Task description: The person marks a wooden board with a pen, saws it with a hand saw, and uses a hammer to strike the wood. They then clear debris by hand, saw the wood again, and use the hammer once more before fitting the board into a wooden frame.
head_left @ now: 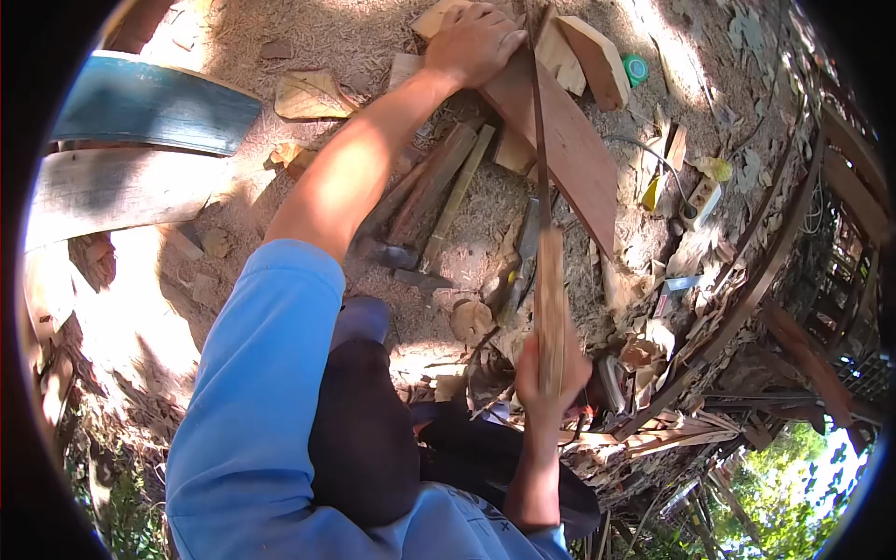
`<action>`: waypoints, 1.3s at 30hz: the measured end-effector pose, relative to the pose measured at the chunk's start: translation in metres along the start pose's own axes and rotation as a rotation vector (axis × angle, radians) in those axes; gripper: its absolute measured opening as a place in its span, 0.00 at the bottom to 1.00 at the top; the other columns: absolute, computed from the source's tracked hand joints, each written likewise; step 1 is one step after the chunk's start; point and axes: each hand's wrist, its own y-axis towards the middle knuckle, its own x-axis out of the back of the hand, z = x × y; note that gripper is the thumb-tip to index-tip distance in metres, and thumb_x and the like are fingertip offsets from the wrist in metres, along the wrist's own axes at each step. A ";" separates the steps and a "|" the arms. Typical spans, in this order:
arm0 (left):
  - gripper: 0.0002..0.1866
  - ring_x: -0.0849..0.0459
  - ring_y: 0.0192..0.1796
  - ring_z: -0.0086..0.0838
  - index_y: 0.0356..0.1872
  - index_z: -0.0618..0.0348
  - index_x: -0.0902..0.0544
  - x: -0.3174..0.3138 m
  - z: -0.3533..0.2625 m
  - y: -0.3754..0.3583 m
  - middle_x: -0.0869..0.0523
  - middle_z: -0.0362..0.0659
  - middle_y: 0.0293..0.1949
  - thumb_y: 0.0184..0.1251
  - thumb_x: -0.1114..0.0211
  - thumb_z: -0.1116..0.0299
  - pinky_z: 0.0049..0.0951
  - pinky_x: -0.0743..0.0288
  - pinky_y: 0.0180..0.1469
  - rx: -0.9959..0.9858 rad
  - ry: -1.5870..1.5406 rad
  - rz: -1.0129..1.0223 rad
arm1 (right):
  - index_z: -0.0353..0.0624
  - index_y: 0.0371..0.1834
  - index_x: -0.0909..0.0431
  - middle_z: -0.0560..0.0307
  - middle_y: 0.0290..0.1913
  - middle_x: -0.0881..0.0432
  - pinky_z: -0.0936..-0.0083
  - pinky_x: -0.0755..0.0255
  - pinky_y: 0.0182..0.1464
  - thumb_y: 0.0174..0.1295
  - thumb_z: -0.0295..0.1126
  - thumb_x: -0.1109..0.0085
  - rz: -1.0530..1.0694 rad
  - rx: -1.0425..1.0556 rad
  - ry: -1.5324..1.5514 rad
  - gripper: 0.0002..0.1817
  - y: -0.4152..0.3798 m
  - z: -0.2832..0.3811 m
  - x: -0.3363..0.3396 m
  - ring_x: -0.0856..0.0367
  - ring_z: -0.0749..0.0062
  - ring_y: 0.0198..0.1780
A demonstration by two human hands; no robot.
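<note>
In the head view, my left hand (474, 45) presses down on the far end of a reddish-brown wooden board (581, 154), its fingers curled over the top edge. My right hand (551, 378) is wrapped round the wooden handle (553, 308) of a long thin-bladed tool. Its narrow dark blade (540, 140) is seen nearly edge-on and crosses the board close to my left hand. Whether the blade has teeth cannot be made out. Behind the board lean pale cut wood pieces (597, 63).
Hammers (390, 254) with wooden handles lie left of the board. At far left are a blue-painted plank (159, 105) and a grey plank (126, 191). A green roll (636, 70) and a power socket strip (702, 201) lie to the right. Sawdust and scraps cover the ground.
</note>
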 end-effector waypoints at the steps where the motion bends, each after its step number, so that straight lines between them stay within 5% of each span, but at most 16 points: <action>1: 0.18 0.25 0.67 0.39 0.50 0.51 0.14 -0.004 -0.003 -0.002 0.15 0.42 0.55 0.77 0.49 0.54 0.50 0.35 0.67 0.023 0.012 -0.003 | 0.31 0.69 0.26 0.37 0.37 0.13 0.68 0.19 0.38 0.60 0.21 0.40 0.071 -0.194 -0.010 0.30 0.058 0.008 -0.022 0.10 0.59 0.35; 4: 0.21 0.27 0.69 0.30 0.53 0.45 0.13 -0.028 0.008 -0.002 0.15 0.36 0.57 0.81 0.52 0.49 0.53 0.39 0.69 0.062 0.053 -0.122 | 0.34 0.71 0.28 0.41 0.33 0.14 0.65 0.21 0.39 0.55 0.22 0.36 -0.142 0.069 0.029 0.35 0.133 -0.006 -0.076 0.13 0.54 0.32; 11: 0.20 0.26 0.68 0.29 0.51 0.45 0.13 -0.010 0.008 -0.006 0.15 0.33 0.54 0.80 0.52 0.49 0.51 0.37 0.66 -0.016 0.092 0.041 | 0.33 0.73 0.30 0.44 0.36 0.12 0.67 0.18 0.44 0.55 0.22 0.36 -0.078 -0.058 0.101 0.37 0.101 -0.004 -0.089 0.11 0.56 0.35; 18: 0.17 0.26 0.68 0.30 0.50 0.44 0.13 -0.016 -0.003 0.001 0.15 0.34 0.53 0.78 0.49 0.54 0.54 0.39 0.66 0.083 0.133 0.005 | 0.34 0.71 0.27 0.47 0.35 0.12 0.68 0.18 0.41 0.56 0.23 0.36 -0.100 0.096 0.010 0.34 0.134 -0.012 -0.073 0.11 0.63 0.33; 24: 0.16 0.25 0.68 0.28 0.50 0.46 0.13 -0.044 -0.008 -0.005 0.14 0.35 0.53 0.73 0.43 0.52 0.57 0.39 0.67 0.147 0.035 -0.279 | 0.36 0.71 0.27 0.41 0.37 0.13 0.65 0.18 0.42 0.57 0.23 0.35 -0.087 0.060 0.064 0.34 0.144 -0.012 -0.074 0.11 0.53 0.34; 28: 0.17 0.27 0.70 0.27 0.49 0.46 0.12 -0.036 -0.014 -0.004 0.14 0.34 0.55 0.73 0.45 0.53 0.55 0.41 0.67 0.204 0.121 -0.224 | 0.36 0.72 0.28 0.39 0.43 0.12 0.67 0.18 0.42 0.58 0.23 0.36 0.057 -0.216 0.043 0.34 0.073 0.003 -0.019 0.09 0.55 0.38; 29: 0.17 0.27 0.70 0.27 0.50 0.46 0.12 -0.035 -0.012 -0.002 0.14 0.34 0.55 0.74 0.46 0.53 0.56 0.41 0.67 0.200 0.110 -0.236 | 0.32 0.73 0.30 0.37 0.49 0.12 0.68 0.17 0.45 0.60 0.23 0.38 0.078 -0.082 -0.043 0.34 0.035 0.006 0.006 0.08 0.56 0.43; 33: 0.17 0.26 0.69 0.34 0.51 0.49 0.14 -0.030 -0.019 -0.009 0.15 0.38 0.55 0.76 0.48 0.55 0.56 0.39 0.67 0.197 0.102 -0.176 | 0.21 0.70 0.31 0.35 0.53 0.13 0.69 0.18 0.50 0.65 0.27 0.41 0.157 -0.174 -0.119 0.31 -0.056 0.033 0.063 0.09 0.60 0.48; 35: 0.17 0.24 0.65 0.43 0.50 0.55 0.15 -0.017 -0.019 -0.005 0.15 0.44 0.52 0.76 0.47 0.58 0.53 0.33 0.65 0.114 0.158 -0.151 | 0.20 0.70 0.32 0.36 0.52 0.12 0.70 0.17 0.49 0.64 0.25 0.42 0.180 -0.135 -0.107 0.31 -0.019 0.026 0.046 0.08 0.61 0.47; 36: 0.17 0.24 0.65 0.42 0.51 0.55 0.15 -0.017 -0.016 -0.006 0.15 0.44 0.53 0.76 0.47 0.58 0.54 0.33 0.65 0.136 0.087 -0.144 | 0.26 0.72 0.31 0.37 0.48 0.11 0.72 0.17 0.45 0.62 0.24 0.40 0.101 0.010 -0.081 0.32 0.016 0.000 0.017 0.08 0.61 0.42; 37: 0.17 0.24 0.65 0.42 0.52 0.54 0.16 -0.019 -0.013 -0.004 0.16 0.43 0.53 0.75 0.47 0.58 0.55 0.33 0.64 0.151 0.014 -0.140 | 0.33 0.73 0.29 0.39 0.43 0.11 0.71 0.18 0.39 0.58 0.22 0.37 0.122 -0.101 -0.025 0.35 0.058 -0.005 -0.006 0.09 0.59 0.36; 39: 0.17 0.24 0.65 0.40 0.53 0.53 0.16 -0.024 -0.010 0.006 0.16 0.43 0.54 0.75 0.47 0.58 0.58 0.34 0.64 0.208 0.001 -0.169 | 0.38 0.73 0.28 0.40 0.39 0.13 0.68 0.20 0.36 0.56 0.22 0.35 0.001 -0.005 0.074 0.36 0.102 -0.013 -0.037 0.10 0.58 0.32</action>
